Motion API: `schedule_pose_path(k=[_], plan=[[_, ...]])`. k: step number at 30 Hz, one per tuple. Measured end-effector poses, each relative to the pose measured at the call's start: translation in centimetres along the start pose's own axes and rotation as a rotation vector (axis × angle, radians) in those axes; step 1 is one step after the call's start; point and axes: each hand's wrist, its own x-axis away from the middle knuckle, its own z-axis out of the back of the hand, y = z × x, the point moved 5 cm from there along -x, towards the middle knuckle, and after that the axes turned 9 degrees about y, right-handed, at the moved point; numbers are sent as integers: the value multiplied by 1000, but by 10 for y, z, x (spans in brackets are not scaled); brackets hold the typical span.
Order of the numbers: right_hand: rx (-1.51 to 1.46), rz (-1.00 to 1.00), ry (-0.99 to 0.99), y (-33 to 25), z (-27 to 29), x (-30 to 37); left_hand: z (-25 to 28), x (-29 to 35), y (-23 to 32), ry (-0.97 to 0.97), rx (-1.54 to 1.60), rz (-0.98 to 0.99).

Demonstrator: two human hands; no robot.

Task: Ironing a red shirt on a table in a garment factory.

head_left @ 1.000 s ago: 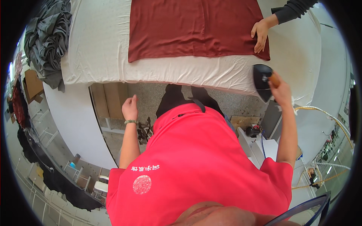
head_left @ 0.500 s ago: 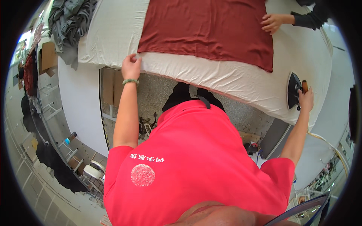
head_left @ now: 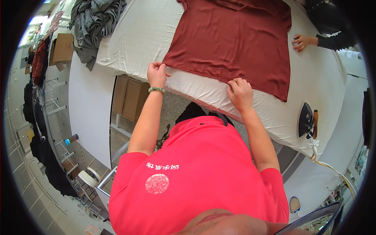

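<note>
A dark red short-sleeved shirt [head_left: 231, 43] lies spread on the white padded table, its hem toward me. At its near left corner, my left hand [head_left: 157, 75] is closed on the hem, with a green bead bracelet on that wrist. My right hand [head_left: 240, 94] has its fingers curled on the hem around the middle of the near edge. The black iron [head_left: 305, 120] with a brown handle rests on the table to the right of the shirt, and no hand touches it.
A co-worker's hand [head_left: 301, 42] in a black sleeve rests on the padded table [head_left: 317, 78] at the far right. Grey garments [head_left: 94, 23] are heaped at the far left. The iron's cord [head_left: 333, 167] trails off the right edge. Cardboard boxes [head_left: 129, 98] stand beneath the table.
My right hand has let go of the iron and moved left to the shirt's hem. More of the shirt shows, sleeve included. The co-worker's hand has come off the shirt.
</note>
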Motion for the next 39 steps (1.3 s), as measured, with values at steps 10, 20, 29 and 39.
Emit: schedule_pose_path(k=[10, 20, 29, 39], plan=[[9, 18, 102, -3, 11, -16, -8, -5, -3, 54, -96, -343], [97, -80, 331, 23, 61, -11, -5, 18, 34, 135, -587, -954], [86, -67, 229, 24, 43, 0, -1, 11, 14, 61, -423, -664], [105, -98, 121, 14, 45, 11, -2, -10, -11, -159, 200, -50]])
